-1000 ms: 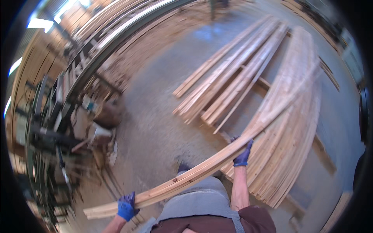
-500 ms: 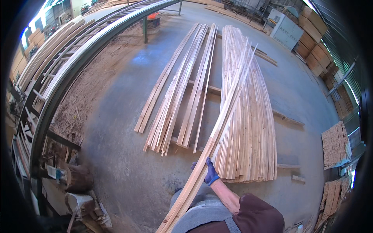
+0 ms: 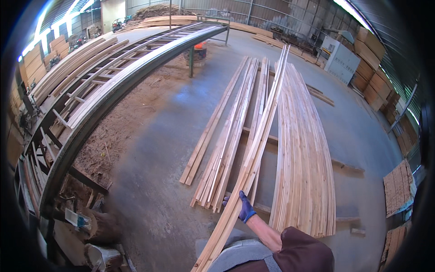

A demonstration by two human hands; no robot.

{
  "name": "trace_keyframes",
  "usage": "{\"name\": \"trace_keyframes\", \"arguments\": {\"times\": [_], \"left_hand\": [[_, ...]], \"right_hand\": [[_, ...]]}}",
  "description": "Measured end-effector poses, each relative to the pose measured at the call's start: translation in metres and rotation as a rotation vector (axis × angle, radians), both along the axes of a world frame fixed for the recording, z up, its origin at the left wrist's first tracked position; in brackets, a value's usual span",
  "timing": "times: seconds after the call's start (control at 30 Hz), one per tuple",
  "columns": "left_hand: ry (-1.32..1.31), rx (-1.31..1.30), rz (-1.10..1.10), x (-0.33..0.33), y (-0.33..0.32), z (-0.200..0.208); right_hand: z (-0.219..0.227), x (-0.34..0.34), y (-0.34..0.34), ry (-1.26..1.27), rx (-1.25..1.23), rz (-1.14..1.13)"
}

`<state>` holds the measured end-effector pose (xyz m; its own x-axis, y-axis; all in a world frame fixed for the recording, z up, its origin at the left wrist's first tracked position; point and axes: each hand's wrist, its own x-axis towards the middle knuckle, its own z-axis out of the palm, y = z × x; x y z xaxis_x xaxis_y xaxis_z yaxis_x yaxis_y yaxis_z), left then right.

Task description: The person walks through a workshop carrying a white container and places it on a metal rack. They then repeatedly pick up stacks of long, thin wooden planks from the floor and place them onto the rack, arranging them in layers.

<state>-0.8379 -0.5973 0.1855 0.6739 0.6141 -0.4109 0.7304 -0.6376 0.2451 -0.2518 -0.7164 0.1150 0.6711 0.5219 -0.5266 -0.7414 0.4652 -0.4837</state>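
My right hand (image 3: 245, 208), in a blue glove, grips a long pale wooden plank (image 3: 259, 147) near its close end. The plank runs from the bottom edge of the picture far ahead, lengthwise between two piles of boards on the concrete floor. The narrow pile of slats (image 3: 224, 149) lies to its left, and the wide pile of boards (image 3: 304, 158) to its right. Both piles rest on cross timbers (image 3: 346, 166). My left hand is out of sight below the picture.
A long green metal rack (image 3: 108, 97) with rails curves along the left, with sawdust (image 3: 131, 122) beside it. Machine parts and a log (image 3: 102, 226) sit at lower left. Stacked wood panels (image 3: 398, 188) and a white cabinet (image 3: 340, 59) stand on the right.
The plank has swung from lying crosswise to pointing straight ahead along the piles. My left hand, which held its near end a second ago, has dropped out of view.
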Motion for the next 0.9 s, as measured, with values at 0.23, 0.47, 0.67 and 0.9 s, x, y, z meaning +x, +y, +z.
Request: {"name": "trace_keyframes", "arguments": {"times": [0.23,0.47,0.67,0.9], "left_hand": [[-0.018,0.043,0.048,0.023,0.093,-0.021],[0.061,0.089,0.107,0.041,0.209,-0.038],[0.161,0.532,-0.174,0.045,0.264,-0.223],[0.205,0.687,-0.222,0.166,0.363,-0.274]], "right_hand": [[0.025,0.047,0.145,-0.066,0.002,0.092],[0.040,0.081,0.319,-0.017,0.083,0.193],[0.048,0.155,0.441,-0.052,0.072,0.257],[0.018,0.309,0.593,-0.065,0.153,0.349]]}}
